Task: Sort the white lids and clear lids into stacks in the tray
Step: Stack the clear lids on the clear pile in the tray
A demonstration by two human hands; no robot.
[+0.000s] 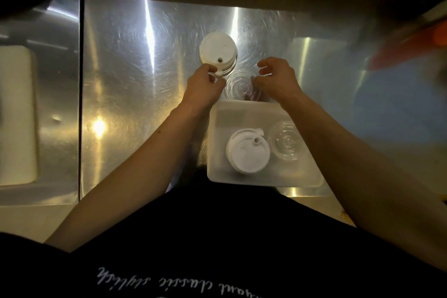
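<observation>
A white tray (pixel 244 113) sits on the steel counter near me. Inside it stand a stack of white lids (pixel 247 151) on the left and a stack of clear lids (pixel 285 141) on the right. Beyond the tray's far edge, white lids (pixel 216 50) lie on the counter with a clear lid (pixel 240 86) just in front of them. My left hand (pixel 203 84) pinches the near rim of the white lids. My right hand (pixel 278 75) hovers at the clear lid's right edge, fingers curled and apart, with its thumb near the rim.
The steel counter (pixel 145 80) spreads left and right of the lids. A seam (pixel 82 104) divides it from a left section holding a pale rectangular block (pixel 17 113). Blurred orange and blue shapes (pixel 399 80) fill the right side. My dark shirt covers the bottom.
</observation>
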